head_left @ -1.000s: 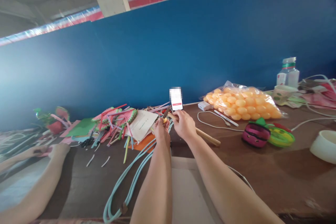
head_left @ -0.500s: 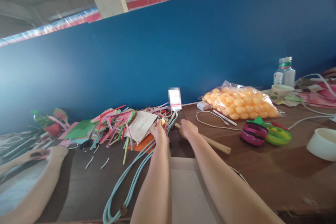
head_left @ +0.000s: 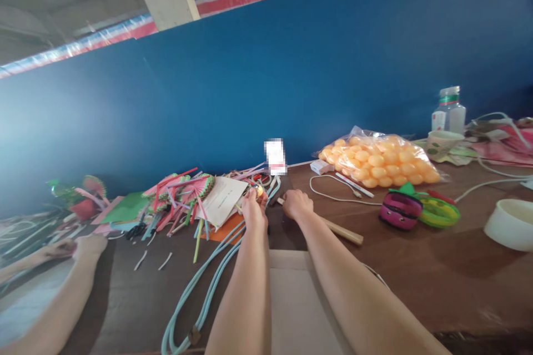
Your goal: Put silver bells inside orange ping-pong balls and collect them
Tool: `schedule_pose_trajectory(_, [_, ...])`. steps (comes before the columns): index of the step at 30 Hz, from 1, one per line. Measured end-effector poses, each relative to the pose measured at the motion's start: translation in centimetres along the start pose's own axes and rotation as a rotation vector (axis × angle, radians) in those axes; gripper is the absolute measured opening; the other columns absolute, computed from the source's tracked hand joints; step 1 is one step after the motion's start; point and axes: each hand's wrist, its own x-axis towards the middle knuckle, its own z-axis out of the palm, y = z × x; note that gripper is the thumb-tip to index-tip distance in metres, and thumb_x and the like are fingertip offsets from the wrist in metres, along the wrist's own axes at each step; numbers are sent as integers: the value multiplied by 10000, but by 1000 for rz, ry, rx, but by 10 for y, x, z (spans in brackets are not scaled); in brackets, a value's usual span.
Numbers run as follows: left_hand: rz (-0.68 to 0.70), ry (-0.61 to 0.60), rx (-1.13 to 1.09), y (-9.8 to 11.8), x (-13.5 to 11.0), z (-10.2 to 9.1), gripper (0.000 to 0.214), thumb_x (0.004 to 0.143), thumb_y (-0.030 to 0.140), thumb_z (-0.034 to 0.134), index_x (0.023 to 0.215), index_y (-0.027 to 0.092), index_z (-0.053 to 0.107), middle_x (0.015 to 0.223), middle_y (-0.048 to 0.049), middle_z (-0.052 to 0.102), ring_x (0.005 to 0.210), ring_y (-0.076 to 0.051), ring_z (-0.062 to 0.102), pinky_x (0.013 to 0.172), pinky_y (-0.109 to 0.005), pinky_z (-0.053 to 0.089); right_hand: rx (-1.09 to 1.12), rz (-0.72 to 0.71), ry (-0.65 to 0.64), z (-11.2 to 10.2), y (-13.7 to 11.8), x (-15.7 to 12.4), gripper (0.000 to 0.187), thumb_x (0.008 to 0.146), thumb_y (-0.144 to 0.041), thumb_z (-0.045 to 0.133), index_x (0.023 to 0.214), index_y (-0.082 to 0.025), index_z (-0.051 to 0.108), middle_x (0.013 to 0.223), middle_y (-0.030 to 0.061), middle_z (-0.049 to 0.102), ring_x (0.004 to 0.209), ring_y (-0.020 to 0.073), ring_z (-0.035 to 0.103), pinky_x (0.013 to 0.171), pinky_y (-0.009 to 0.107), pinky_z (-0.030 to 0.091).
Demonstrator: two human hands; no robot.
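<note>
My left hand [head_left: 254,212] is closed in a pinch, its fingertips at a small shiny gold round piece [head_left: 260,190]. Part of that piece is hidden by the fingers. To the right, my right hand [head_left: 297,204] is wrapped in a fist round a wooden stick [head_left: 345,232]. One end of the stick pokes out left of the fist; the thicker end points to the lower right, behind my forearm. Light blue tubing [head_left: 208,272] loops beside my left forearm. A pale flat board [head_left: 297,299] lies between my forearms.
Coloured strips [head_left: 175,197] and a white paper [head_left: 222,199] lie to the left. Another person's hands [head_left: 83,249] are at far left. A bag of orange balls [head_left: 378,161], a purple pouch [head_left: 400,211], a white roll [head_left: 510,227] and a bottle [head_left: 448,111] stand right. A blue partition [head_left: 250,83] rises behind.
The gold piece shows a little more above my left fingertips. Both hands keep nearly the same place, and the view has shifted slightly.
</note>
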Motion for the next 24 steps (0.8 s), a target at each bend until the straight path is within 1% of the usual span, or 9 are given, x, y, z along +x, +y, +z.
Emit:
schedule_pose_trajectory(2, [-15, -34, -6, 1, -2, 1, 70, 834, 208, 602, 866, 147, 598, 773, -43, 639, 641, -116, 640, 627, -227, 524, 123, -68, 93, 0, 0, 2, 303, 834, -208, 570, 1107, -219, 703, 1199, 162, 629, 1138, 319, 575, 891, 417, 449])
schedule_pose_trajectory(4, [-43, -36, -21, 3, -4, 4, 65, 837, 199, 595, 880, 151, 602, 795, -47, 648, 653, -126, 648, 632, -237, 525, 337, -160, 167, 1, -1, 5, 265, 859, -233, 546, 1066, -230, 711, 1129, 118, 674, 1059, 261, 617, 874, 361, 460])
schedule_pose_trajectory(5, [-56, -37, -31, 4, -6, 5, 68, 835, 196, 597, 888, 154, 603, 810, -49, 655, 658, -130, 652, 638, -244, 525, 467, -205, 178, 1, -2, 7, 242, 865, -251, 546, 1036, -233, 716, 1079, 92, 696, 1011, 231, 634, 860, 331, 466])
schedule_pose_trajectory(8, [-81, -87, -51, 6, -9, 9, 87, 827, 208, 609, 896, 157, 610, 844, -60, 671, 663, -137, 652, 664, -266, 524, 830, -273, 103, 3, -6, 9, 219, 854, -330, 577, 984, -227, 720, 942, 37, 728, 875, 183, 656, 781, 279, 486])
schedule_pose_trajectory(11, [-80, -179, -56, 6, -12, 10, 125, 803, 237, 641, 897, 158, 623, 845, -59, 676, 667, -138, 644, 696, -284, 519, 1042, -215, -22, 4, -11, 8, 300, 819, -418, 623, 1006, -201, 711, 908, 38, 724, 800, 168, 647, 672, 253, 478])
schedule_pose_trajectory(13, [-67, -226, -43, 5, -13, 10, 165, 778, 256, 673, 907, 162, 632, 851, -54, 679, 682, -140, 644, 715, -290, 516, 1126, -174, -84, 4, -12, 6, 369, 774, -462, 671, 1024, -192, 704, 912, 41, 719, 759, 154, 633, 606, 232, 451])
schedule_pose_trajectory(16, [-48, -268, -9, 3, -12, 9, 210, 759, 278, 698, 926, 163, 643, 876, -56, 687, 701, -145, 649, 723, -295, 517, 1192, -161, -117, 5, -13, 5, 451, 700, -487, 739, 1036, -189, 700, 874, 35, 706, 712, 138, 608, 577, 223, 430])
schedule_pose_trajectory(20, [-33, -289, 4, 2, -10, 8, 221, 755, 289, 708, 921, 154, 655, 893, -67, 693, 726, -151, 658, 735, -304, 523, 1207, -203, -88, 6, -11, 7, 461, 661, -484, 764, 1008, -187, 704, 822, 26, 695, 751, 152, 617, 653, 245, 456])
schedule_pose_trajectory(24, [-9, -309, 26, 2, -10, 7, 257, 739, 305, 732, 934, 151, 666, 916, -83, 698, 792, -172, 670, 772, -315, 521, 1185, -245, -64, 8, -11, 9, 403, 691, -443, 738, 1004, -193, 701, 879, 39, 709, 836, 177, 638, 720, 266, 480])
